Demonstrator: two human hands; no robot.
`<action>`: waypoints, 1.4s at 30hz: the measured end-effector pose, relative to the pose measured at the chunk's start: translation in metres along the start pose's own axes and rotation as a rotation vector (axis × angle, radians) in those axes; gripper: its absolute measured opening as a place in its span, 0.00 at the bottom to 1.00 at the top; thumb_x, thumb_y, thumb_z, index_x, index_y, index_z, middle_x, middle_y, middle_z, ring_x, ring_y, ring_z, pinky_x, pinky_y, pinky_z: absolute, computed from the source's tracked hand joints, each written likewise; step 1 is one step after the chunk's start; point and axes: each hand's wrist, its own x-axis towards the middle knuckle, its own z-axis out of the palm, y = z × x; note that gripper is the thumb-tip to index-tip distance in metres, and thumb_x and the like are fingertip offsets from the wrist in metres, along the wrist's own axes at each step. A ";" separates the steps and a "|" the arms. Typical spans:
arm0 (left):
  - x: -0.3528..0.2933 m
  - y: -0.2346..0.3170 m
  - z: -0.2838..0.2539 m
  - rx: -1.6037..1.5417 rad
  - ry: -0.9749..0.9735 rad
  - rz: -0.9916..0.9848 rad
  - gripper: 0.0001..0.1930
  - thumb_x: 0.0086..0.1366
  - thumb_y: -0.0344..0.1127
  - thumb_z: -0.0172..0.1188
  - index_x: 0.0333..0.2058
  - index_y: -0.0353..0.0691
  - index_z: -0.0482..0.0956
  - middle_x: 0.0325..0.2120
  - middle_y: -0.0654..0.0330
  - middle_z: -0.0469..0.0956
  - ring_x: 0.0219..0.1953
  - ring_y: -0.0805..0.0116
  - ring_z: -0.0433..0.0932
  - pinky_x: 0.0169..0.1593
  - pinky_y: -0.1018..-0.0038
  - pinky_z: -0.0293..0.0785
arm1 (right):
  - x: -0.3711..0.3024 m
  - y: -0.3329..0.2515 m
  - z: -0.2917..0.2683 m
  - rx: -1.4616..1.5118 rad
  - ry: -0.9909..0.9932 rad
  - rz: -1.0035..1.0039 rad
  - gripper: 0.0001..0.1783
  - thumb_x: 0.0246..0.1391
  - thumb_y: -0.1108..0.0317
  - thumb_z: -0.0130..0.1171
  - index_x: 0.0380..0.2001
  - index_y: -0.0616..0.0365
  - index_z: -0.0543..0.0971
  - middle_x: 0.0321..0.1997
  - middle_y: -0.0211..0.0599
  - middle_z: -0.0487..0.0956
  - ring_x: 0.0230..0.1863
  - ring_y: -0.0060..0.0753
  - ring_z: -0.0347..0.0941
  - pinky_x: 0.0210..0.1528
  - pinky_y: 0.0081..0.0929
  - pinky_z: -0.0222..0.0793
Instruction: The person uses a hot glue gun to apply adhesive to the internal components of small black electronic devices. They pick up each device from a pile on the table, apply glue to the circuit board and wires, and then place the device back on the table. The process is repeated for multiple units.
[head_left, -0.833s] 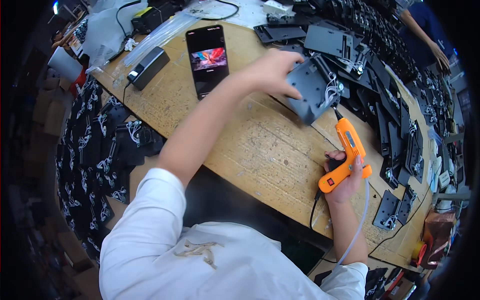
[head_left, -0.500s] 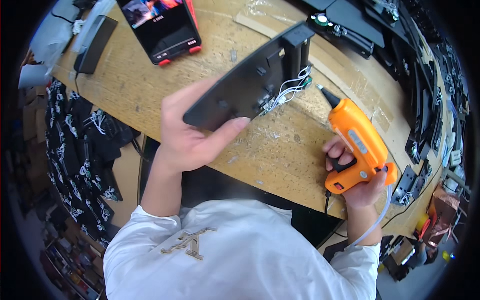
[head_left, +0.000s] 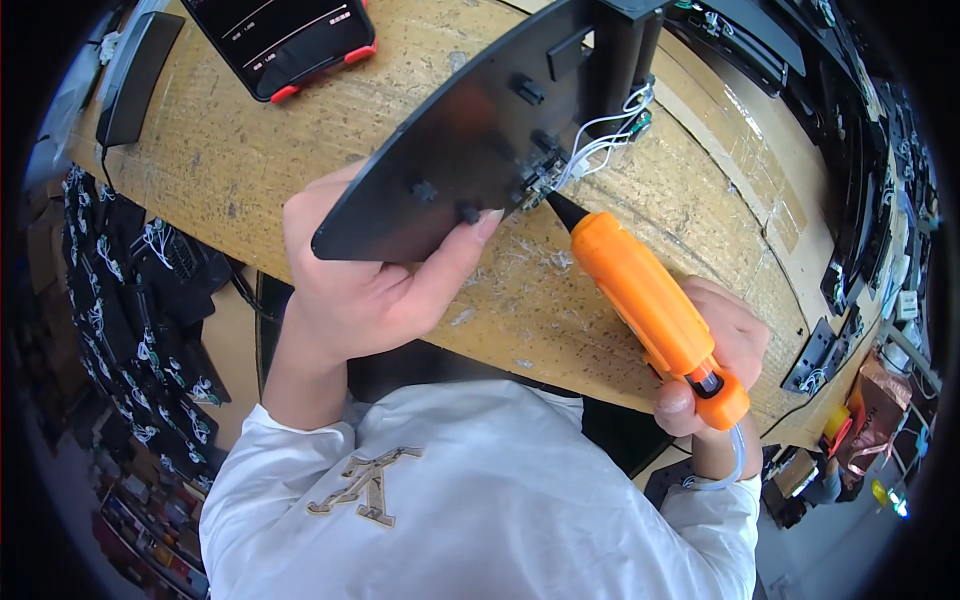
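My left hand (head_left: 370,280) grips the lower edge of a black plastic panel (head_left: 440,150), thumb on its inner face and fingers behind it. The panel is tilted up off the table. Near its right edge sits a small circuit board (head_left: 540,182) with white wires (head_left: 600,148) looping to a little green board (head_left: 640,124). My right hand (head_left: 720,340) is wrapped round an orange hot glue gun (head_left: 645,290), a clear glue stick (head_left: 738,455) trailing from its back end. The gun's black nozzle (head_left: 566,208) points at the circuit board; whether it touches cannot be made out.
A phone (head_left: 285,45) in a red holder lies at the back of the worn wooden table (head_left: 230,190). Many black panels with wires crowd the left side (head_left: 130,330) and the right side (head_left: 850,150). Scraps of dried glue (head_left: 540,258) lie below the panel.
The glue gun has swung left and turned, bringing its nozzle from beyond the panel to the circuit board. The panel appears larger and nearer, still in my left hand.
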 end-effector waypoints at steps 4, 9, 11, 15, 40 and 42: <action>0.001 -0.002 -0.001 0.003 -0.006 0.026 0.06 0.46 0.20 0.65 0.23 0.31 0.77 0.21 0.55 0.77 0.18 0.63 0.74 0.22 0.76 0.67 | -0.001 0.000 0.001 -0.038 0.005 0.013 0.28 0.46 0.43 0.64 0.21 0.63 0.76 0.15 0.32 0.69 0.15 0.34 0.68 0.18 0.26 0.63; 0.001 -0.001 -0.002 0.026 -0.023 0.038 0.06 0.46 0.21 0.65 0.23 0.32 0.77 0.20 0.56 0.77 0.18 0.64 0.74 0.22 0.76 0.67 | -0.005 0.002 0.003 -0.051 0.028 0.021 0.28 0.46 0.42 0.63 0.19 0.61 0.75 0.14 0.31 0.68 0.14 0.33 0.66 0.17 0.25 0.60; 0.002 -0.003 -0.002 0.022 -0.020 0.061 0.05 0.46 0.21 0.65 0.24 0.32 0.78 0.20 0.57 0.77 0.17 0.64 0.74 0.22 0.76 0.67 | -0.006 0.002 0.003 -0.052 0.027 0.027 0.28 0.47 0.42 0.62 0.19 0.61 0.75 0.13 0.31 0.67 0.13 0.32 0.65 0.17 0.25 0.60; 0.001 -0.002 -0.001 -0.045 0.009 -0.019 0.05 0.46 0.21 0.65 0.24 0.32 0.78 0.20 0.57 0.78 0.17 0.66 0.74 0.21 0.77 0.67 | -0.007 0.004 0.003 -0.043 0.028 0.006 0.28 0.48 0.43 0.61 0.18 0.61 0.75 0.13 0.30 0.66 0.13 0.32 0.65 0.16 0.25 0.59; 0.005 0.001 -0.016 -0.424 0.020 -0.328 0.08 0.55 0.24 0.62 0.35 0.31 0.78 0.30 0.59 0.79 0.30 0.74 0.77 0.35 0.76 0.71 | -0.008 0.006 -0.001 -0.151 -0.018 -0.095 0.27 0.45 0.45 0.64 0.20 0.62 0.76 0.14 0.32 0.69 0.12 0.33 0.65 0.16 0.27 0.61; 0.005 0.005 -0.025 -0.534 0.013 -0.408 0.08 0.56 0.24 0.61 0.36 0.31 0.78 0.31 0.60 0.79 0.33 0.75 0.76 0.36 0.77 0.71 | -0.017 0.020 0.001 0.209 0.151 0.006 0.29 0.49 0.41 0.59 0.24 0.62 0.76 0.15 0.33 0.69 0.16 0.33 0.67 0.17 0.28 0.62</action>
